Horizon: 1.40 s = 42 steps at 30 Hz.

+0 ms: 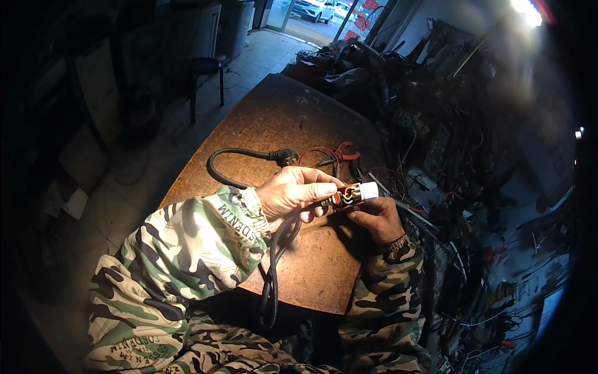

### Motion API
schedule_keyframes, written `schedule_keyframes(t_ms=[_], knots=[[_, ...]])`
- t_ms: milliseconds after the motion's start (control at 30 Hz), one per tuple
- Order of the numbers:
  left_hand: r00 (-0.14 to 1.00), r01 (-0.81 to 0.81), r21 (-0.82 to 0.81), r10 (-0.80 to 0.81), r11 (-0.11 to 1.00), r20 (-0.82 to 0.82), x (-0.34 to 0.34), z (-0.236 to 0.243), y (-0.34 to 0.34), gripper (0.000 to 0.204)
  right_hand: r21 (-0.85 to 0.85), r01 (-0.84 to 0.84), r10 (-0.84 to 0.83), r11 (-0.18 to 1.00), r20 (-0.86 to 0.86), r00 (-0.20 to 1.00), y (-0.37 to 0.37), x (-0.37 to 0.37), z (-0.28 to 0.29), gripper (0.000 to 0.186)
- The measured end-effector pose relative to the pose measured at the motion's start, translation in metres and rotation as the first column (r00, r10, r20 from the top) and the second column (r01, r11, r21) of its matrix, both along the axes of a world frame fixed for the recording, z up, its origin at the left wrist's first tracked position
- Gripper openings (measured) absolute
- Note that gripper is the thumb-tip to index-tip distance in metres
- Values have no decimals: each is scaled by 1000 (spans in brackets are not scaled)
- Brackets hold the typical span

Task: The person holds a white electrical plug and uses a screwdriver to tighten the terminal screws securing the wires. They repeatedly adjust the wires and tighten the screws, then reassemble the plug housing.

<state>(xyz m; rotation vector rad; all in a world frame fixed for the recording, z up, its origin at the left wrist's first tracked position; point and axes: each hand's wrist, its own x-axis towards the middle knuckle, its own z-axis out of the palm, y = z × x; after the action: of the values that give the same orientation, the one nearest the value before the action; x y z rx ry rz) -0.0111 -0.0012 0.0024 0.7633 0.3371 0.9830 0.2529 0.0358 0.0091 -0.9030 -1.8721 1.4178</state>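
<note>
In the head view my left hand (298,192) is closed around the near end of a small electrical fitting (352,196), open along its side, with a white cap, an orange-red part and coloured wires inside. My right hand (380,221) grips it from below at the capped end, its fingers partly hidden. A thick black cable (276,268) hangs below my left hand over the table's near edge. Just beyond my hands lie a black plug (286,157) on a looped cable and red-handled pliers (344,151), with a thin red wire beside them.
The worn wooden table (237,131) is under my hands. A dense pile of tangled wires and scrap (430,106) crowds its right side. A black stool (207,68) stands on the tiled floor at the back left, near a glass doorway (311,15) with a white car outside.
</note>
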Motion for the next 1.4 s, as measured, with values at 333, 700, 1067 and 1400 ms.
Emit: schedule_keyframes(t_ms=[333,700,1067,1400], knots=[[998,11,-65,-7,998,62,1,3,1,20,-16,12,-12,1000,7,1000,2,6,-2,27],[997,-44,-41,46,998,54,1,4,0,24,-25,35,-37,999,-62,997,1,7,-6,25],[995,-100,-13,99,995,-6,2,4,-1,29,-25,56,-58,998,-62,996,3,7,-6,25],[990,-138,39,139,990,-33,2,5,-3,28,58,113,-108,992,-82,991,6,7,-10,24]])
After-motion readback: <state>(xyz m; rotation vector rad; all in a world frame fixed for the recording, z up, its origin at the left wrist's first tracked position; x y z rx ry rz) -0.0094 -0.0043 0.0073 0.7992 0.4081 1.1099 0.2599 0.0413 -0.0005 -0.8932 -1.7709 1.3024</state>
